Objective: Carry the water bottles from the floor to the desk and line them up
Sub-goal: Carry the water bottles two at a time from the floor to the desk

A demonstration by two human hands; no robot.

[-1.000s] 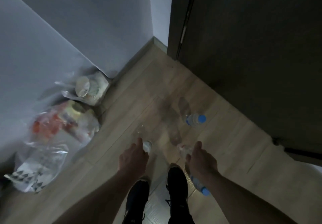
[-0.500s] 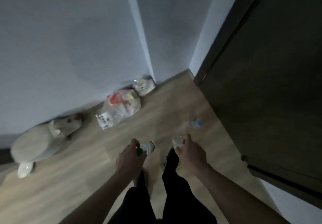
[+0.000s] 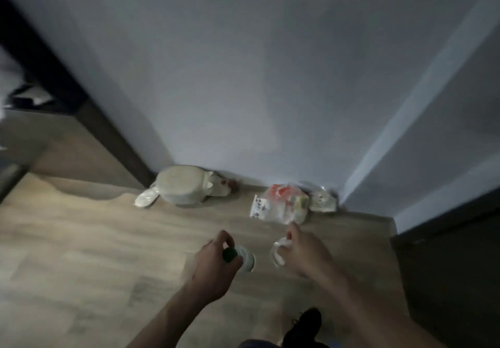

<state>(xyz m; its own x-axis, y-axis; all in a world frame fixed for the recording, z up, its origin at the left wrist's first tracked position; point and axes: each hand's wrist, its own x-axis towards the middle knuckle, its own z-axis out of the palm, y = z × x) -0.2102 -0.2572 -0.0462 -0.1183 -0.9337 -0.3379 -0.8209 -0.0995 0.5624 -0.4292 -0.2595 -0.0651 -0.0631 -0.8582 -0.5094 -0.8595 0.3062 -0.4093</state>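
1. Water bottles are in both hands: the left hand [image 3: 213, 265] curls round a green-capped bottle [image 3: 239, 258], and the right hand [image 3: 303, 253] grips a clear bottle [image 3: 278, 253] whose cap cannot be made out
2. Both bottles hang above the wooden floor [image 3: 81, 253], just in front of the person's dark shoe [image 3: 304, 326], so the step in hand looks like the carry
3. The next move likely calls for a walk to the desk, which is not clearly in view, then standing the bottles side by side
4. Beyond the shoe, a plastic bag [image 3: 278, 206] and a pale plush toy [image 3: 186, 185] lie against the grey wall [image 3: 257, 76]; a dark frame [image 3: 67, 90] rises far left of them
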